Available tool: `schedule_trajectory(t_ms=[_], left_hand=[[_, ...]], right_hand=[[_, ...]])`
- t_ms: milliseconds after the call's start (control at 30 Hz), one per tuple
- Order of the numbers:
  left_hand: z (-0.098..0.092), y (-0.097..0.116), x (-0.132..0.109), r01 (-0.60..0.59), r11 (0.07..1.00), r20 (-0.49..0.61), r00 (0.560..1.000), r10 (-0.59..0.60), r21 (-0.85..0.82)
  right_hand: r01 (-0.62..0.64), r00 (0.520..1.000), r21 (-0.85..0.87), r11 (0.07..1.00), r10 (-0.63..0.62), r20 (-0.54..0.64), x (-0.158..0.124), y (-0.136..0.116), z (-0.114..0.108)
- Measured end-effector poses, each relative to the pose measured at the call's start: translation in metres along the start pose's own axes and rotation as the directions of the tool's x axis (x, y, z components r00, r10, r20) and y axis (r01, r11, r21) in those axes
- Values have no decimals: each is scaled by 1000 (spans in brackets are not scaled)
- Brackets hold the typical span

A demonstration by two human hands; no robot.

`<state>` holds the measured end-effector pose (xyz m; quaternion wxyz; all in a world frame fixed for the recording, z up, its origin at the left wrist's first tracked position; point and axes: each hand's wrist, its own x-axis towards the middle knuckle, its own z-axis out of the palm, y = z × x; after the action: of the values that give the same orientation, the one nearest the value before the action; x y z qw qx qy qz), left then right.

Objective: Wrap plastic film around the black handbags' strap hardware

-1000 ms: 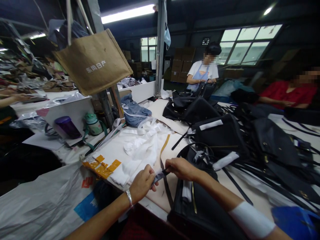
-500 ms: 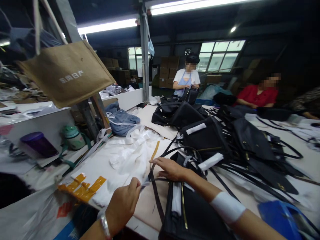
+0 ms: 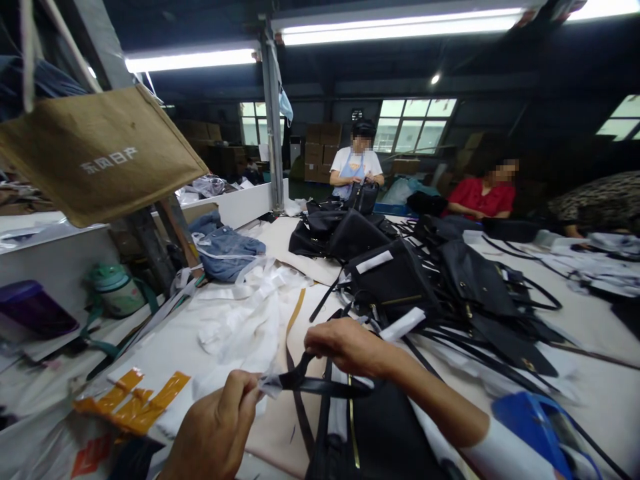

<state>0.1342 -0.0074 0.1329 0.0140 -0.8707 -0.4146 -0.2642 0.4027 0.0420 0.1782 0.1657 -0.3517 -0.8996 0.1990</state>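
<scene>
My left hand pinches a small piece of clear plastic at the end of a black strap. My right hand is closed on the black strap, which loops between both hands. Below them lies a black bag with a gold zip and a white paper-wrapped piece on it. A brown strip runs along the table just left of the bag. My right fingertips are partly hidden behind the hand.
Black bags pile up ahead and to the right. White wrapping scraps, a blue denim garment and orange tape lie left. A blue basket stands at right. Two people work across the table.
My right hand has gone from resting with stretched fingers near the strap to gripping it. The strap's plastic-covered end has come nearer me with my left hand. The view has turned right.
</scene>
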Motion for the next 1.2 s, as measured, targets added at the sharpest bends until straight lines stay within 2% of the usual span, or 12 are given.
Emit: schedule_trajectory(t_ms=[67,133,233,333,433,567,667,800,1033,1200], left_hand=[[0,3,-4,10,1000,54,999,-9,-7],[-3,8,-8,50,999,118,992,-48,-18],[-12,16,-11,237,965,226,952,-208,-110],[-19,25,-12,408,877,300,895,-330,-254],[-20,33,-15,484,796,335,865,-373,-363],[-17,39,-20,502,756,363,856,-368,-420],[-16,41,-23,483,769,363,866,-346,-419],[-18,40,-26,467,782,396,865,-308,-413],[-23,42,-28,532,671,452,835,-314,-516],[-20,48,-23,527,659,476,834,-280,-536]], right_hand=[[-6,1000,-37,999,6,-5,-6,-5,2],[-90,992,-125,988,77,-102,-10,-7,4],[-200,969,-207,958,161,-188,-15,-9,4],[-137,984,-134,981,120,-129,-19,-14,5],[-67,996,-77,995,62,-64,-21,-26,8],[-51,999,-130,990,52,4,-20,-40,11],[-46,999,-202,978,42,-24,-17,-43,13],[18,999,-243,970,-26,-30,-18,-42,13],[51,995,-312,949,-73,-60,-26,-47,7],[115,991,-382,917,-130,-13,-20,-52,14]])
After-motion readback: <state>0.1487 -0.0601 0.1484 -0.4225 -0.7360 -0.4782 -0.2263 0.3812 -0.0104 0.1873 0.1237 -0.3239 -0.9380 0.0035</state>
